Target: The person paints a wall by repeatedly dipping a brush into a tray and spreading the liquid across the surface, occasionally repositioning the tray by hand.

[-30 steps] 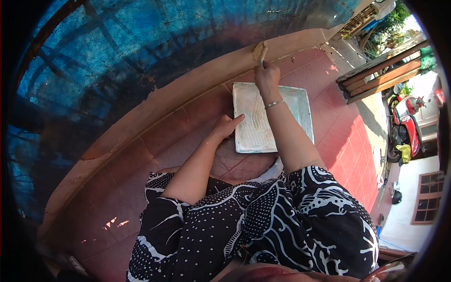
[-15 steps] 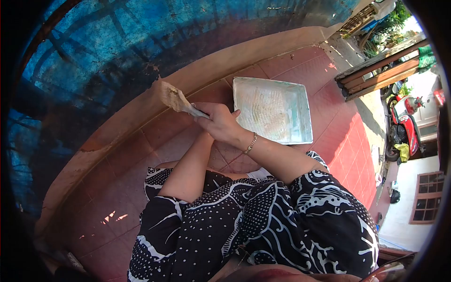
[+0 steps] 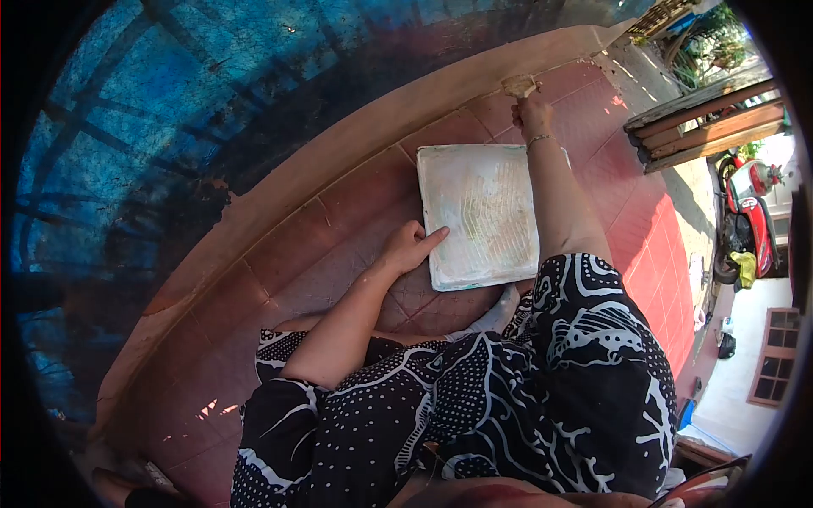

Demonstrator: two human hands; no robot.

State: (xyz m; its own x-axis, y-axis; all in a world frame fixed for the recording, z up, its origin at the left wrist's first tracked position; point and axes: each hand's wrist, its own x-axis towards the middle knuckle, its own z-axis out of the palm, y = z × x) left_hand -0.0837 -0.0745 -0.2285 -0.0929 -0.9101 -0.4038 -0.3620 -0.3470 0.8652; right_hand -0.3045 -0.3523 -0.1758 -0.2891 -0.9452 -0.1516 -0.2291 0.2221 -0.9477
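My right hand [image 3: 533, 117] is stretched far out near the foot of the low wall, closed around the handle of a paintbrush [image 3: 518, 85]. The brush has wide, pale bristles. Below that arm is a paint tray [image 3: 478, 216], white and smeared with streaky paint over a ribbed surface. My right forearm covers part of its right side. At the tray's left edge, my left hand [image 3: 412, 248] grips it, thumb over the rim and the other fingers curled out of sight.
A low curved wall [image 3: 364, 140] with a blue sheet [image 3: 212, 76] above it runs along the left. Red floor tiles [image 3: 339, 220] lie beneath me. Stacked wooden beams [image 3: 711, 131] and a red motorbike [image 3: 754, 212] stand at the right.
The brush in my right hand has moved away from the wall nearer me, out to the upper right. My left hand, mostly hidden before, now shows at the tray's edge. The tray's angle has shifted.
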